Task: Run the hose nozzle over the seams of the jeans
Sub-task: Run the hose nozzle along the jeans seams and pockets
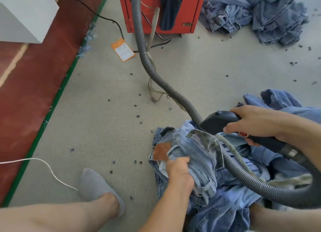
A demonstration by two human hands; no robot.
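Light blue jeans [199,155] lie bunched on my lap at lower right, waistband up, with a brown leather patch [160,151] showing. My left hand [179,172] grips the waistband fabric just below that patch. My right hand [255,123] holds the black hose nozzle [218,121], whose front end sits against the jeans' waistband area. Its handle carries a red button [243,134]. The grey ribbed hose [152,71] runs from the red machine across the floor, and another stretch loops over my lap.
A red machine cabinet [191,9] stands at the top centre. Heaps of jeans [260,14] lie at top right and more denim [278,101] beside my right hand. An orange tag [122,50], thread scraps, black and white cords and my slippered foot [97,184] are on the floor.
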